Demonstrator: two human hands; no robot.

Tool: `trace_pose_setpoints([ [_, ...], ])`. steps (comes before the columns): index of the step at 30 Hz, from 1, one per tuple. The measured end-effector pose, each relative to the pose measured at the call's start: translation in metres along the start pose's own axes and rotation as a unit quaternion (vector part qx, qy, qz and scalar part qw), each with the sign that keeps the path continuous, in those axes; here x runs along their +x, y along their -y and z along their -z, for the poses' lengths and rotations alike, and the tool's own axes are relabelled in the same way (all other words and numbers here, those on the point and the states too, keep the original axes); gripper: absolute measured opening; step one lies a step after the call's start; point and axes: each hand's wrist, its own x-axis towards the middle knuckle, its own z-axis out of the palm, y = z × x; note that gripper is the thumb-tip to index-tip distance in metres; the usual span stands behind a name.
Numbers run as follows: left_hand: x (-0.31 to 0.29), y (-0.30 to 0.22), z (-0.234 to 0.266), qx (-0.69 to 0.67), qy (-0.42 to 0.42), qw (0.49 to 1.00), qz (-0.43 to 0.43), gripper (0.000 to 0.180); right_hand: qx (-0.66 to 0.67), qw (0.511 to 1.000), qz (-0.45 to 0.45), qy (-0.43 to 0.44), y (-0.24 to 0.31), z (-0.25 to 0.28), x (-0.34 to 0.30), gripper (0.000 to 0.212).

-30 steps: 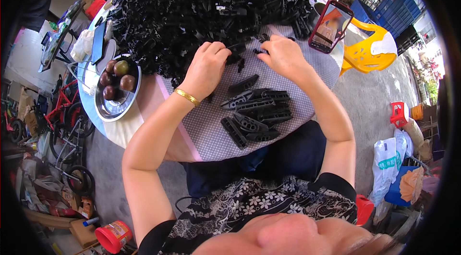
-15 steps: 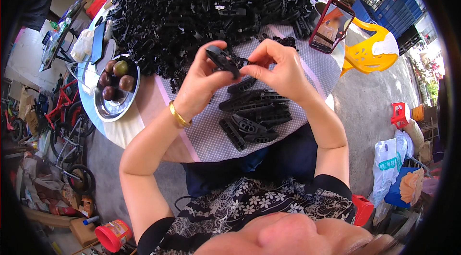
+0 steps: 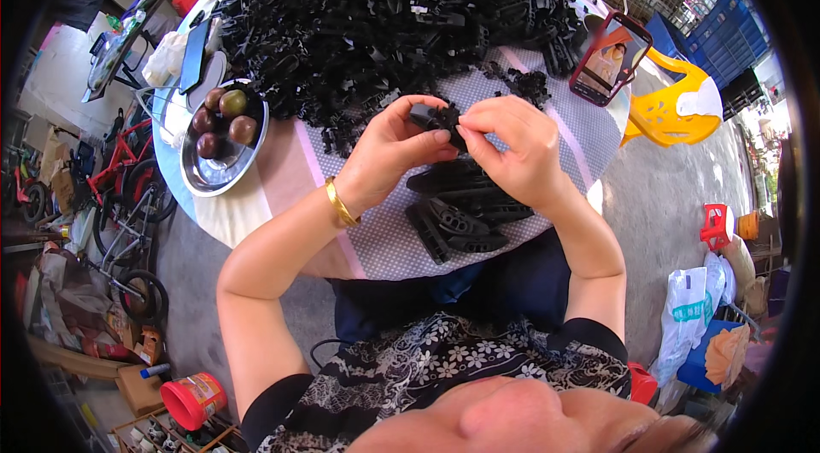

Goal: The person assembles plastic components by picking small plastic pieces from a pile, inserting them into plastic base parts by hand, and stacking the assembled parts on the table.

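Over the near side of the table, my left hand (image 3: 395, 146) grips a black plastic part (image 3: 422, 115) between thumb and fingers. My right hand (image 3: 519, 146) is closed in a pinch at the right end of that part, where a small jagged black piece (image 3: 448, 120) shows. Exactly what the right fingertips hold is partly hidden. Below both hands, several long black plastic parts (image 3: 465, 207) with holes lie grouped near the table's front edge. Beyond my hands rises a big heap of loose black plastic pieces (image 3: 384, 35).
A steel dish (image 3: 250, 164) of round purple-brown fruits stands on the left of the cloth-covered table (image 3: 286, 197), near a blue-screened phone (image 3: 195, 56). Another phone (image 3: 610, 60) stands upright at the right. Past it is a yellow plastic chair (image 3: 675, 116). Bicycles (image 3: 124, 222) stand on the left.
My hands have closed in on each other, and the black part has turned and lowered between them. A small jagged piece now shows at its end. The whole view has shifted slightly.
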Motion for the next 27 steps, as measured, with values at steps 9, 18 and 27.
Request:
trace_pose_setpoints([
  [9,-0.001,-0.01,0.001,-0.125,0.045,0.991,-0.003,0.041,0.059,0.997,-0.037,0.033,-0.003,0.01,0.003,0.015],
  [18,-0.004,-0.019,0.003,0.014,0.085,0.99,0.11,0.039,-0.036,0.989,0.135,0.052,-0.002,0.009,0.0,0.034],
  [27,-0.013,-0.028,-0.006,0.207,0.077,0.975,0.033,0.042,-0.025,0.99,0.098,0.1,0.003,0.012,0.002,0.026],
])
